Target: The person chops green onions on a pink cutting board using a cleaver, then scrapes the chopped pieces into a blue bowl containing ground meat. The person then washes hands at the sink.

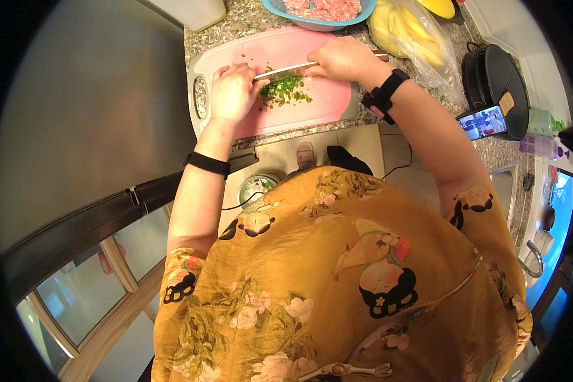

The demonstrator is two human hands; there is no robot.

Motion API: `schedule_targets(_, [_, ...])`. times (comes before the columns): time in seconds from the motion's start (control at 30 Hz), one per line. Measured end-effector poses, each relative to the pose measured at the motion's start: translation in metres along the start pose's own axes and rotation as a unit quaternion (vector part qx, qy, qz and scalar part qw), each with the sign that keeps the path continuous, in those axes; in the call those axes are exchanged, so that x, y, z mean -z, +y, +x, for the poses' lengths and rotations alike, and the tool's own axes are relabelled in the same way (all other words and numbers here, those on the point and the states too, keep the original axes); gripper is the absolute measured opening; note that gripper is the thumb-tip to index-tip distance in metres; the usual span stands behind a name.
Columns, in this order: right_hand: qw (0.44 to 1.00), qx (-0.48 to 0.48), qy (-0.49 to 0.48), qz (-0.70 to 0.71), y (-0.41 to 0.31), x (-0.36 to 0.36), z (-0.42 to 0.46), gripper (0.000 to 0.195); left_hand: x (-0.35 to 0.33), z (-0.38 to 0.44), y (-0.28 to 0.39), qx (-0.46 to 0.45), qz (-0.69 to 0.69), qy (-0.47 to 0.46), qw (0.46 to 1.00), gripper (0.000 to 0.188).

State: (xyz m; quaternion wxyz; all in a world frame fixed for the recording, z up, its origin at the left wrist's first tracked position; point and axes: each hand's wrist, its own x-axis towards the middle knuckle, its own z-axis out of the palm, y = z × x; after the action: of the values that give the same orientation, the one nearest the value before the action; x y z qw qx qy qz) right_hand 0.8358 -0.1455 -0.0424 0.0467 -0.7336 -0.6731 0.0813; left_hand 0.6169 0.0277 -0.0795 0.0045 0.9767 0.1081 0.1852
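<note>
A pink cutting board [305,112] with a grey rim lies on the granite counter. Chopped green onions [284,90] form a small pile at its middle, with loose bits around. Across the far side of the pile runs a kitchen knife [286,71], its dark handle end poking out past my right hand [341,59]. That hand is closed around the knife near the handle and the rear of the blade. My left hand [233,90] rests on the board's left part, its fingers at the blade's front end; whether they pinch the tip is not clear.
Beyond the board stands a blue bowl [322,23] of ground meat [329,9]. Bananas [406,28] in a plastic bag lie at the back right, near a black round pan [499,83] and a lit phone [482,123]. A bin [257,188] stands on the floor below.
</note>
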Motion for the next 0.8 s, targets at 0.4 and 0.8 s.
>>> schedule_targets(0.4, [1.0,-0.011,0.023,-0.004,0.003,-0.012,-0.002,0.035,0.004,0.005,0.003,0.038,-0.022,-0.068,0.997,0.028])
schedule_targets(0.8, [0.998,-0.039,-0.046,0.01,-0.015,-0.032,-0.009,0.042,0.0,-0.017,0.017,0.058,-0.047,-0.068,0.995,0.022])
